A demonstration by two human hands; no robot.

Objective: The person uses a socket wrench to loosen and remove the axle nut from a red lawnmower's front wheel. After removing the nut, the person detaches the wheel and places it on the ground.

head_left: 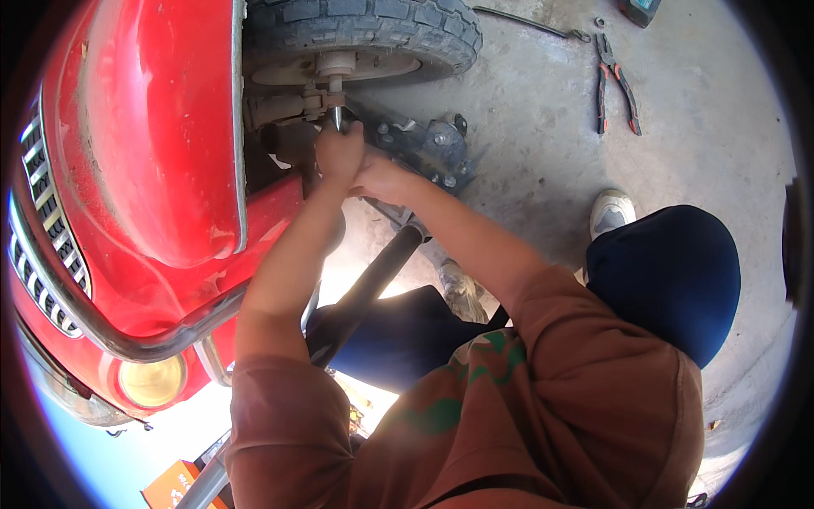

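Note:
A red riding mower [153, 153] fills the left side, its front tyre [365, 34] at the top. Below the tyre a steel spindle [337, 89] and steering linkage [288, 106] show. My left hand [339, 153] is closed just under the spindle, gripping something small that I cannot make out. My right hand [381, 178] is pressed against it from the right, fingers curled at the same spot. A dark metal bracket with bolts [428, 148] sits right behind both hands.
Red-handled pliers [615, 85] and a long thin rod [526, 21] lie on the concrete floor [526, 110] at the top right. A black bar [373, 280] slants down from the hands. My knees and a white shoe [610, 212] are at the right.

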